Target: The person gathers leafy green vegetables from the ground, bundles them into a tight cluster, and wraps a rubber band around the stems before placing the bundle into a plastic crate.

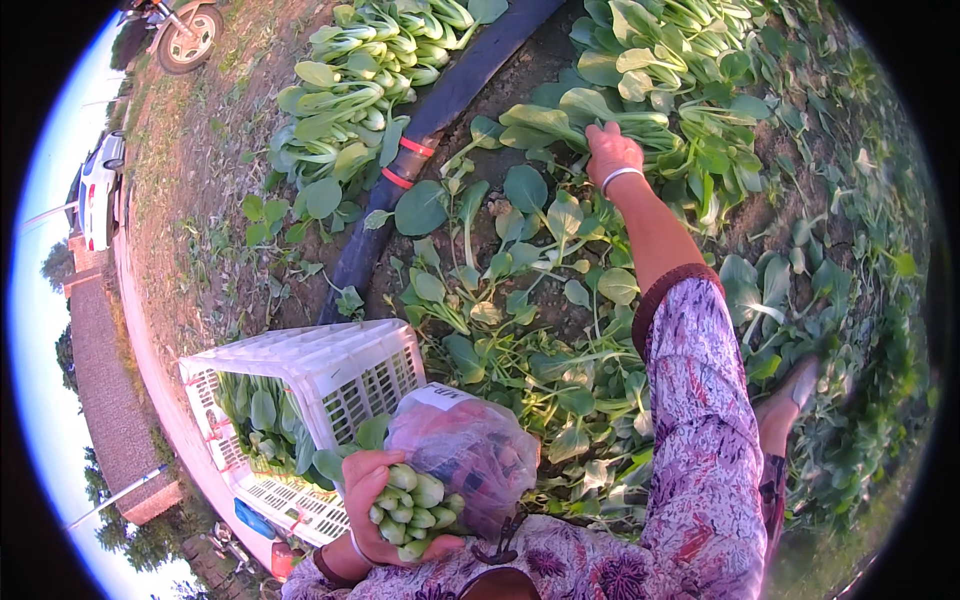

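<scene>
My left hand [365,495] is curled around a bunch of bok choy [416,499], its pale stem ends turned up towards me. Beside that hand is a clear plastic bag [480,457] with dark and reddish contents that I cannot make out. My right hand [615,156] reaches far forward and grips loose bok choy [551,121] at the edge of a pile [660,52] on the soil. Its fingertips are partly hidden by leaves. Close to my left hand stands a white plastic crate [375,349], with more leafy greens [262,412] inside.
A dark flat hose [457,94] with red bands crosses the soil. Left of it lies another bok choy pile [375,67]. Loose leaves and small plants [525,277] cover the ground. A motorcycle wheel [189,41], a white car [97,191] and a brick wall [112,390] stand beyond.
</scene>
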### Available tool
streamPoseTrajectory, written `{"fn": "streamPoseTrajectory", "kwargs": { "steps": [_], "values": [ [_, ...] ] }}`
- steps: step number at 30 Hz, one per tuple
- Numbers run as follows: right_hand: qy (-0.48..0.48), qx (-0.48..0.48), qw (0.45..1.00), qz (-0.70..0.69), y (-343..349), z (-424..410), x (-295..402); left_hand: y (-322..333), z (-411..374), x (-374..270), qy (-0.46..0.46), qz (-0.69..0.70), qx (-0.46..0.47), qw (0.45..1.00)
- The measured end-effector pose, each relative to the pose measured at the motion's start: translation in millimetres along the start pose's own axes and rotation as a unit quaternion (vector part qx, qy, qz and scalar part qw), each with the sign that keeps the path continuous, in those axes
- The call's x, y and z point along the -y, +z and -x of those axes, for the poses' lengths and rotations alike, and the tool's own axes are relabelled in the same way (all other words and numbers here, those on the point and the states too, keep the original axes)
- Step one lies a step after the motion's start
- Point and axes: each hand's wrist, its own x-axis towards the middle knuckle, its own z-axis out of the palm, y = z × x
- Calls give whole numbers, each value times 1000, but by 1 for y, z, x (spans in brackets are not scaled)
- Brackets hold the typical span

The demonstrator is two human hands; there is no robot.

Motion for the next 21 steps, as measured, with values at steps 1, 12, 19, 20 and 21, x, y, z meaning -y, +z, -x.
{"fn": "streamPoseTrajectory", "kwargs": {
  "steps": [1, 12, 19, 20, 21],
  "values": [
    [-30, -9, 999, -9, -6, 11, -6, 0, 3, 0, -1, -2, 2, 1000],
    [-332, -25, 942, 45, -123, 287, -23, 5, 6, -8, 72, 18, -38, 997],
    [-353, 113, 911, 180, -95, 473, -37, 9, 17, 4, 64, 91, -70, 991],
    [-302, 205, 913, 182, -90, 496, -36, 9, 18, 5, 66, 76, -72, 992],
    [-253, 288, 904, 189, -85, 513, -34, 11, 18, 2, 50, 106, -71, 991]
  ]
}}
